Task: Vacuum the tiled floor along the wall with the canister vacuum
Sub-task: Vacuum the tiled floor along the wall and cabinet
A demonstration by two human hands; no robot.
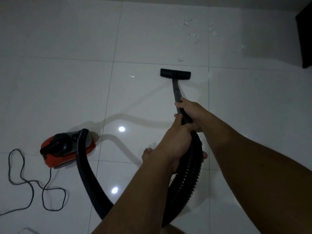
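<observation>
A red and black canister vacuum (65,147) sits on the glossy white tiled floor (67,48) at the lower left. Its black ribbed hose (185,179) loops from the canister down past my arms and up to a dark wand (176,91). The wand ends in a flat black floor nozzle (175,74) resting on the tiles ahead of me. My right hand (190,112) grips the wand's upper end. My left hand (177,141) grips just below it, where wand and hose join. Small white scraps (194,35) lie scattered beyond the nozzle, toward the upper right.
A black power cord (27,181) lies in loose loops on the floor at the lower left. A dark piece of furniture (305,36) stands at the right edge. My bare foot (148,154) shows behind my left forearm. Ceiling lights reflect off the tiles.
</observation>
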